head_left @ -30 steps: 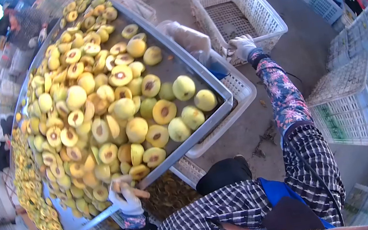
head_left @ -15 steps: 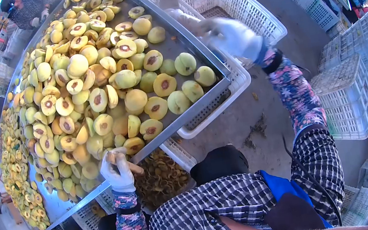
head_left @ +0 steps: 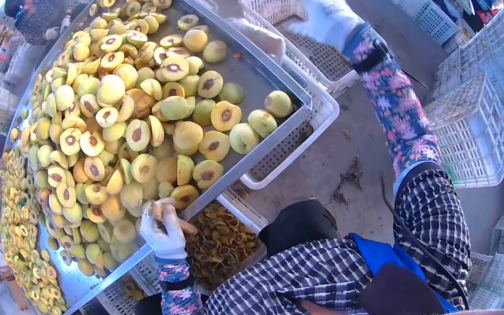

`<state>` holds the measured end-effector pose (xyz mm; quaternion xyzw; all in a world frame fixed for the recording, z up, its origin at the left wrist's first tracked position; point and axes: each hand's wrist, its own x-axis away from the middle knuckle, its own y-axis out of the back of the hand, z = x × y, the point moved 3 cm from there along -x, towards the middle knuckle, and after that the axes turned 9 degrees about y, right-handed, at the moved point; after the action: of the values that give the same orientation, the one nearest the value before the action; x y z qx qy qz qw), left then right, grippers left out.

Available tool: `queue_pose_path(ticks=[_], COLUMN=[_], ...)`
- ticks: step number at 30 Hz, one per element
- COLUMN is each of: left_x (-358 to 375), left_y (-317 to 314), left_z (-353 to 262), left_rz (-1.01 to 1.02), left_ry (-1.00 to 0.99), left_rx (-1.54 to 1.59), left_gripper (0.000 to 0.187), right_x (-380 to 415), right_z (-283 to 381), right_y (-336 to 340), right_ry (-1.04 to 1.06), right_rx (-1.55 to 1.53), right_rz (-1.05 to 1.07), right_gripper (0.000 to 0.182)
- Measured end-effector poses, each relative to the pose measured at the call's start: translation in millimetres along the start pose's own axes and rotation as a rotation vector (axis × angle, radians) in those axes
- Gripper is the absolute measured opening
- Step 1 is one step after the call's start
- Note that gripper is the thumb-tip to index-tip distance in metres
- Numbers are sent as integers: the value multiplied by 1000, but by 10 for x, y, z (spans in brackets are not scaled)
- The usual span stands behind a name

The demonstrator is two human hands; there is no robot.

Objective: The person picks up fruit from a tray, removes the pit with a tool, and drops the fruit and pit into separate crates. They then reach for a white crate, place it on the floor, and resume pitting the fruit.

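Observation:
My left hand (head_left: pixel 163 232), in a white glove, is closed round a wooden-handled tool (head_left: pixel 190 228) at the near edge of a metal table (head_left: pixel 233 35). Its working end is hidden by my fingers. Halved yellow-green peaches (head_left: pixel 136 134), many showing brown centres, are heaped on the tabletop just beyond. To the right, my gloved right hand (head_left: pixel 323 17) is raised over a white plastic crate (head_left: pixel 264 2) with its fingers spread. No fruit shows in that hand, though its underside is turned away.
Below the table edge sits a crate of brown-yellow scraps (head_left: pixel 219 238). Another white crate (head_left: pixel 324 116) stands under the table corner, and stacked crates (head_left: pixel 468 130) are at the right. A co-worker (head_left: pixel 42 18) stands at the far left.
My right hand has moved up and away from the table corner, over the crate, fingers now spread. One peach half near the corner is gone. My left hand has barely moved.

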<state>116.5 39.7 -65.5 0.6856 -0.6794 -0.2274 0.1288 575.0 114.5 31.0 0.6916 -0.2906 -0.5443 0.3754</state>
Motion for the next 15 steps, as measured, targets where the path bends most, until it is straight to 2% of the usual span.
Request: queue_pose_path(ticks=[1, 2, 3, 4, 5, 7, 9, 10, 11, 13, 15], left_x=[2, 31, 47, 39, 30, 36, 3, 63, 48, 46, 23], left_y=[-2, 1, 5, -1, -6, -3, -8, 7, 17, 22, 11], left_z=[22, 42, 4, -73, -126, -69, -114, -111, -74, 17, -25], left_rz=[30, 63, 67, 75, 83, 107, 33, 93, 88, 47, 20], left_ry=[82, 169, 177, 125, 73, 96, -31, 206, 203, 74, 29], left_rx=[52, 100, 100, 107, 113, 127, 48, 167, 166, 86, 38], left_gripper=[17, 17, 17, 17, 17, 18, 19, 18, 18, 15, 14], right_x=[-26, 30, 52, 193, 277, 275, 225, 195, 161, 61, -48], right_z=[136, 257, 577, 726, 855, 1036, 1094, 1106, 1048, 727, 230], right_y=[38, -130, -4, -223, -336, -365, -332, -305, -261, -124, -63], right_ry=[-69, 4, 145, 330, 353, 318, 356, 387, 390, 181, -22], right_rx=[-271, -412, -619, -628, -429, -291, -241, -186, -184, -483, -375], right_rz=[169, 447, 611, 608, 763, 953, 988, 1019, 1014, 758, 619], right_gripper=[57, 56, 52, 51, 50, 50, 50, 49, 49, 49, 55])
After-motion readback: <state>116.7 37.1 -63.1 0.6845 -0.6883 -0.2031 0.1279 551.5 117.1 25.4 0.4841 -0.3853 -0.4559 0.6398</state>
